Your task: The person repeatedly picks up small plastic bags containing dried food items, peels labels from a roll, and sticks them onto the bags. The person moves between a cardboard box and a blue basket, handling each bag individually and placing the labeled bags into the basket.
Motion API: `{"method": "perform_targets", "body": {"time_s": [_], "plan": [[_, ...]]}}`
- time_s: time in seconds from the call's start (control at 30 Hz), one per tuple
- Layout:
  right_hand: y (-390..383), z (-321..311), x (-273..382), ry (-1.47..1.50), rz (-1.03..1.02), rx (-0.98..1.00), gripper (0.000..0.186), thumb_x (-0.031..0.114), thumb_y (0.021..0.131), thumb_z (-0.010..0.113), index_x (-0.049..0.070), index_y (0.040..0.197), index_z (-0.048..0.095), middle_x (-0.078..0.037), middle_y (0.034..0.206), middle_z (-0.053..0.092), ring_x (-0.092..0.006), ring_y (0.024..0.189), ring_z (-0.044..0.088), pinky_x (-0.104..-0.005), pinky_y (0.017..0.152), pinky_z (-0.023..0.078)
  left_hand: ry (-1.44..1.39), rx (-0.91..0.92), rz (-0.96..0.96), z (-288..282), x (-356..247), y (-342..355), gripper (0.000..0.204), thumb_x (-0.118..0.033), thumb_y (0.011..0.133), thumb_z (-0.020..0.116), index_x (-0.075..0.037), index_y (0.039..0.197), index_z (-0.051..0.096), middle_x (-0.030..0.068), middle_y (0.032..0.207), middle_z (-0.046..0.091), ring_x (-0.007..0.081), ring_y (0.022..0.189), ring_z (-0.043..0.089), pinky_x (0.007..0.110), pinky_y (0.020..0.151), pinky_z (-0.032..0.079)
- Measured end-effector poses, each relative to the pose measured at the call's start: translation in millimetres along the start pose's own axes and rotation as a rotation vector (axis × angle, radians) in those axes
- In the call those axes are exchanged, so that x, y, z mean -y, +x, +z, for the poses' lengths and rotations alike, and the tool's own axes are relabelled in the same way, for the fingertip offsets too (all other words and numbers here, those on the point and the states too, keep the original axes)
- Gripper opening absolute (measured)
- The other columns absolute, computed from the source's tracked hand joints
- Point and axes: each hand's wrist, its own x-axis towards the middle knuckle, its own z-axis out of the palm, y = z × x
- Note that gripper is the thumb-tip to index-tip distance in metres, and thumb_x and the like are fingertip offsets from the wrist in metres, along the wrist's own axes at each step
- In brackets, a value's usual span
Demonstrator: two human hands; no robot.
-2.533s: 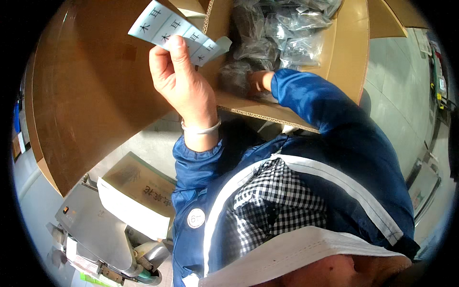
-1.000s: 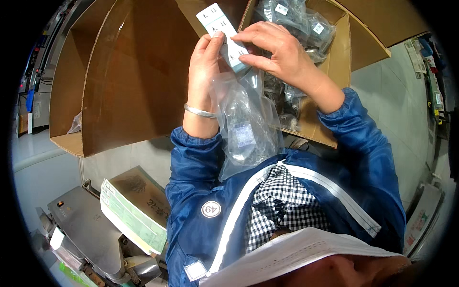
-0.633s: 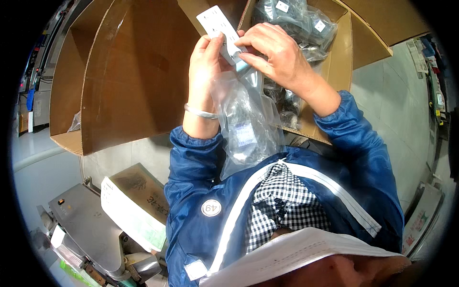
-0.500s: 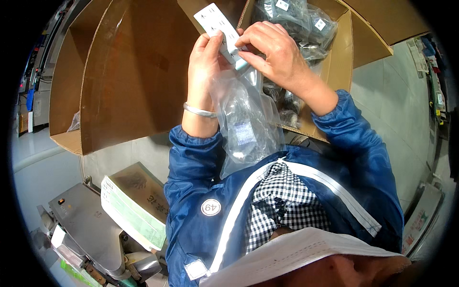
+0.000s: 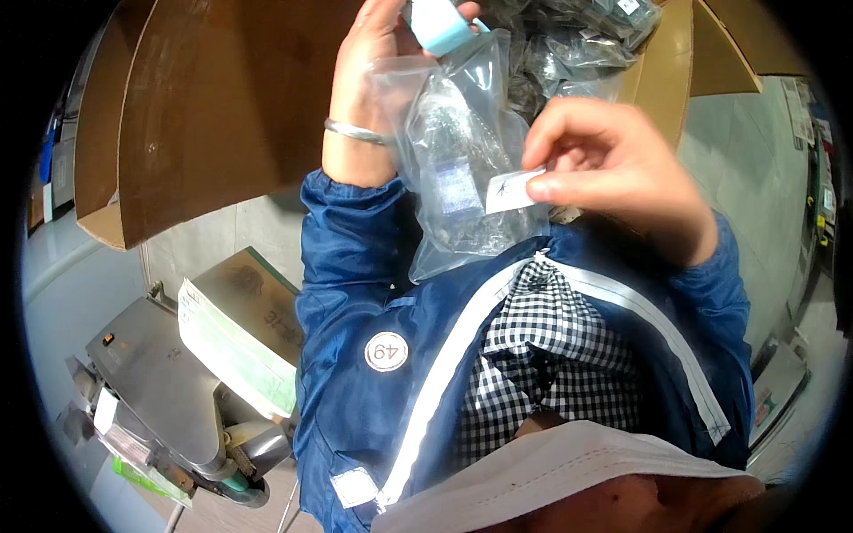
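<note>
At the top of the view, my left hand point(image 5: 362, 84) is closed on a strip of labels point(image 5: 442, 25), its pale blue backing turned toward me. A clear plastic bag point(image 5: 435, 235) hangs beside that hand against my jacket; the fingers at its upper end are partly out of frame. Inside the bag is something in clear wrapping, with a whitish printed patch point(image 5: 458, 188). My right hand point(image 5: 617, 169) pinches a small white label point(image 5: 511, 192) between thumb and finger. The label lies over the right side of the bag; whether it touches cannot be told.
An open cardboard box point(image 5: 666, 67) with several clear bags of dark items point(image 5: 577, 58) stands ahead on the right. Another cardboard box point(image 5: 213, 115) is on the left. At lower left are a grey metal machine point(image 5: 164, 377) and a green-and-white sheet point(image 5: 235, 355).
My right hand has come away from the strip and down to the bag, now with a single label in its fingers. My left hand and the strip have moved up and tilted.
</note>
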Motion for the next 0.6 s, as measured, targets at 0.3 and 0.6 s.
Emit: {"method": "perform_targets", "body": {"time_s": [0.3,0.6], "plan": [[-1.6,25.1,-19.4,0.158,0.065,-0.052,0.017,0.005,0.085,0.074,0.002,0.097,0.063,0.002,0.086,0.062,-0.0024,0.076,0.055,-0.0167,0.067,0.044,0.048,0.069,0.083,-3.9,3.9,0.1,0.035,-0.029,0.099,0.058,0.001,0.115,0.061,0.0142,0.093,0.067,0.0252,0.091,0.065,0.039,0.081,0.055],[-1.2,47.9,-25.2,-0.24,-0.052,-0.142,0.016,0.009,0.085,0.075,0.002,0.096,0.065,-0.001,0.074,0.058,-0.0057,0.068,0.053,-0.0222,0.061,0.044,0.256,0.157,0.164,2.1,12.3,27.8,0.026,-0.022,0.099,0.058,-0.003,0.117,0.062,0.0115,0.104,0.07,0.0228,0.086,0.068,0.035,0.073,0.058]]}}
